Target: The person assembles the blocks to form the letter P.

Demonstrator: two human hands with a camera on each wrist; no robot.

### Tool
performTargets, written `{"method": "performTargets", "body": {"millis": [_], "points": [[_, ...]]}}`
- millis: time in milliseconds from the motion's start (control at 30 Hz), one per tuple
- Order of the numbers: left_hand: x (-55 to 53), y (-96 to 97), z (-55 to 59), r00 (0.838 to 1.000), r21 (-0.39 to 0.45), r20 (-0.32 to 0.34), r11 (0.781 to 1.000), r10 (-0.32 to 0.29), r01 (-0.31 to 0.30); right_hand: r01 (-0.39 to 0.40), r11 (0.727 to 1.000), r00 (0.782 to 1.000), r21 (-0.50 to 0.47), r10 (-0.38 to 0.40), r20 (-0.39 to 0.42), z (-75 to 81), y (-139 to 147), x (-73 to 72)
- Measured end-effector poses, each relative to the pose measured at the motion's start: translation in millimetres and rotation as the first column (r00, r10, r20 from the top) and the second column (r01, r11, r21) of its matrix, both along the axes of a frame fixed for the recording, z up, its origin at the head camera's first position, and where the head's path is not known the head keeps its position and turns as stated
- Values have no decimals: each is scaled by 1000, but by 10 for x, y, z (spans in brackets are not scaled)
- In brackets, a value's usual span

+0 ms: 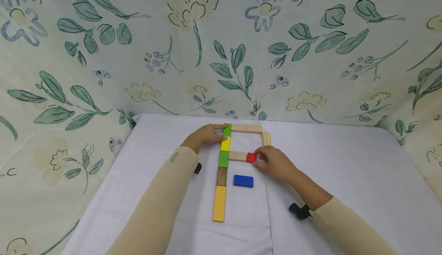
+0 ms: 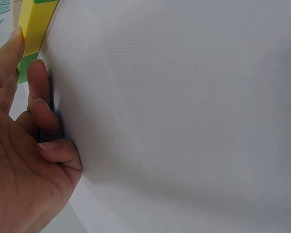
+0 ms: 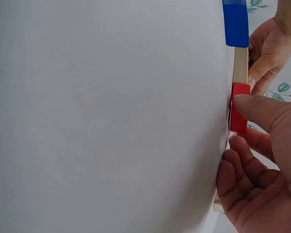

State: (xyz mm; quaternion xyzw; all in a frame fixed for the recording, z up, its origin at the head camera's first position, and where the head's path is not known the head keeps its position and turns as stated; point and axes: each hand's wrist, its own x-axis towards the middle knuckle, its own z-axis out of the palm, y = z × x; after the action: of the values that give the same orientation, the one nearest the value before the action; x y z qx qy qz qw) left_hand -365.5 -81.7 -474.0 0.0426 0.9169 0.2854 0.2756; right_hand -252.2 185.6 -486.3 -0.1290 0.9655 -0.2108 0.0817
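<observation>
My right hand [image 1: 276,163] pinches a small red block [image 1: 251,157] between thumb and forefinger, at the right end of a pale wooden block [image 1: 237,156]. My left hand [image 1: 204,136] rests its straight thumb against a yellow block [image 1: 225,144] and its forefinger on the top green block [image 1: 226,130]; in the left wrist view its other fingers [image 2: 46,119] are bent. Below the yellow one lie another green block [image 1: 223,159], a brown block [image 1: 222,176] and a long orange-yellow block [image 1: 219,203], forming a straight column.
Two pale blocks [image 1: 246,128] extend right from the column's top. Thin pale strips [image 1: 266,138] lie above my right hand, partly hidden by it. A blue block [image 1: 243,181] sits apart, right of the column. White cloth [image 1: 310,147] covers the table before a floral curtain [image 1: 238,48].
</observation>
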Motion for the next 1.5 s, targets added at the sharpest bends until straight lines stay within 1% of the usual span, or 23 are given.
{"method": "performTargets", "body": {"millis": [133,333,467,800,867,1000,1100,1233,1367,1500], "points": [[-12,11,0,1000,-1,15,1000,8,-8,1,1000,1000,-2,-1,4,-12,-4,-18],[-19,25,31,999,-7,35,1000,22,-22,8,1000,1000,10,-8,21,-12,-9,-41],[-15,22,50,999,-14,30,1000,17,-17,7,1000,1000,16,-7,28,4,-19,-47],[-16,7,30,1000,-8,19,1000,3,-3,12,1000,998,-1,-12,61,27,-20,-55],[-20,5,24,1000,-5,19,1000,5,-5,5,1000,999,-15,-5,55,36,-14,-39],[-22,7,14,999,-3,37,999,32,-32,-12,998,999,-55,15,39,70,-23,32],[-21,8,10,998,-6,49,999,47,-47,-41,995,997,-92,46,57,97,-47,116],[-12,10,6,998,-7,42,999,40,-40,-107,984,985,-142,125,122,107,-81,248],[0,14,-2,999,-15,28,999,34,-33,-171,970,958,-173,204,200,110,-106,366],[-3,18,-3,999,-22,30,999,38,-37,-213,963,930,-163,251,269,132,-128,462]]}}
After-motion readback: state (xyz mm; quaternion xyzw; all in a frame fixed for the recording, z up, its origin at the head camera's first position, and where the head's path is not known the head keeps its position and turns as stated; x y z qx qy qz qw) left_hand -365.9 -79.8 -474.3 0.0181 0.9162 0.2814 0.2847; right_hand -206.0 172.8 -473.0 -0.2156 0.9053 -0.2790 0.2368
